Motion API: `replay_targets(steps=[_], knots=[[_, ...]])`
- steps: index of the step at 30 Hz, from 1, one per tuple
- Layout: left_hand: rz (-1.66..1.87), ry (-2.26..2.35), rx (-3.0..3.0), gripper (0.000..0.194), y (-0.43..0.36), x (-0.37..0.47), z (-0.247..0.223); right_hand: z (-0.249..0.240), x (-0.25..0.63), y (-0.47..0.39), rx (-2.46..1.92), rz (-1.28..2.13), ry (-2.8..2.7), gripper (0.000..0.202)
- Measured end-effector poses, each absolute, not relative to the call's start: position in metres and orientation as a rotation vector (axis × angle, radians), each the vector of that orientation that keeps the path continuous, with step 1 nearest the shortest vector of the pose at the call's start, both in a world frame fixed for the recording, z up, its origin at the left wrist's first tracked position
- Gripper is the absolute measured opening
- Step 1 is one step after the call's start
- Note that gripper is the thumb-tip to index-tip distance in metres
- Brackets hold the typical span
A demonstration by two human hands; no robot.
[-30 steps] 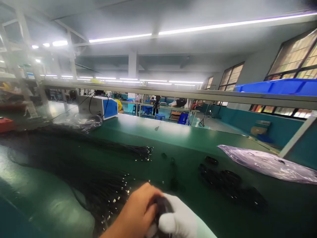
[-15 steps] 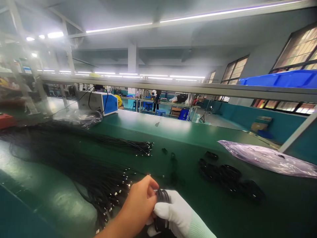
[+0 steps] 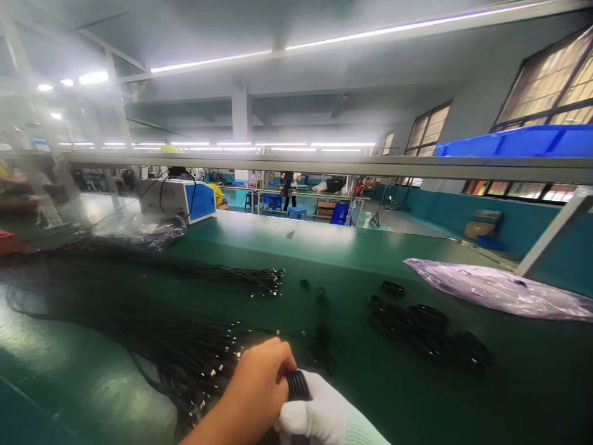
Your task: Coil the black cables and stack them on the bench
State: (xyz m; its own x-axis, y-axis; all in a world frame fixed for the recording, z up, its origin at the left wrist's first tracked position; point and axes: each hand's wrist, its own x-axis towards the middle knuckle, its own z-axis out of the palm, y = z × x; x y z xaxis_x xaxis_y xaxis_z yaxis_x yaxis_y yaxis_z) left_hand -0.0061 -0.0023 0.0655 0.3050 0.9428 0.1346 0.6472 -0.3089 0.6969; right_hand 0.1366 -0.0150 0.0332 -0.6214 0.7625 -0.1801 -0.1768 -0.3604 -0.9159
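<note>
Head view: both hands are brought together low over the near side of the green workbench point(image 3: 352, 247), mid-width. The bare left hand point(image 3: 262, 383) is extended from the lower left, its back turned to the camera and its wrist in line with the forearm. Its fingers are curled inward and closed at the left side of a coil of black cable point(image 3: 298, 386); the tips are partly hidden. The right hand point(image 3: 319, 408), in a white glove, is entered from the lower right and angled toward the left. The coil is clamped in it, the thumb being laid across the front and the other fingers mostly concealed; stacked loops are exposed above the thumb. Just left of the hands, a fan of black cables point(image 3: 152, 334) is spread toward the workbench's left end, with pale connectors at its near tips. A second cable bundle point(image 3: 222, 272) is laid farther back, its ends pointed right. Several finished-looking black coils point(image 3: 430, 327) are grouped toward the right end, well apart from the hands. Behind them, a clear plastic bag point(image 3: 500, 287) is placed along the right edge. A blue-and-white machine point(image 3: 176, 198) is stood near the far edge, at left.
</note>
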Motion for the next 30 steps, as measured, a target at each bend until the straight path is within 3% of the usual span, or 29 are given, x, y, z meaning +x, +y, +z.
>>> replay_targets(steps=[6,10,17,25,30], knots=[[0.744,1.332,2.096,0.023,-0.015,-0.016,0.058,0.022,0.140,-0.017,-0.680,2.088,-0.808,0.033],[0.647,1.247,2.279,0.015,-0.022,-0.019,0.047,0.016,0.144,-0.016,-0.655,2.056,-0.798,0.030],[0.890,1.353,1.919,0.017,-0.005,-0.015,0.052,0.028,0.148,-0.015,-0.755,2.163,-0.959,0.029],[0.871,1.365,1.935,0.011,0.008,0.001,0.037,0.036,0.151,-0.011,-0.861,2.037,-1.092,0.022],[0.627,1.410,2.060,0.007,0.045,-0.007,0.046,0.052,0.194,0.000,-0.958,1.641,-0.717,0.035]])
